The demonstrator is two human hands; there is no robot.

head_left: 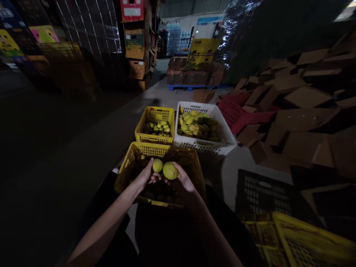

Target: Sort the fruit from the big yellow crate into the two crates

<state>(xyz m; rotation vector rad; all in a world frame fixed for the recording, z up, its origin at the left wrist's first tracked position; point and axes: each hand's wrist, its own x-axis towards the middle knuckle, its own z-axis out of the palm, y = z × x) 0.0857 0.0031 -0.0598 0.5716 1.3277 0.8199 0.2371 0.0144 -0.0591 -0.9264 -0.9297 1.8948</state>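
Ahead of me on the concrete floor (116, 122) I see a small yellow crate (155, 139) of green-yellow fruit, and touching its right side a white crate (222, 129) filled fuller with the same. Just right of that a red crate (236, 115) lies tipped against a heap of flattened cardboard boxes (303, 100). Nearer me sit a black crate (261, 193) and another yellow one (306, 241). Farther back, stacked cartons (194, 70) rest on a blue pallet (191, 87).
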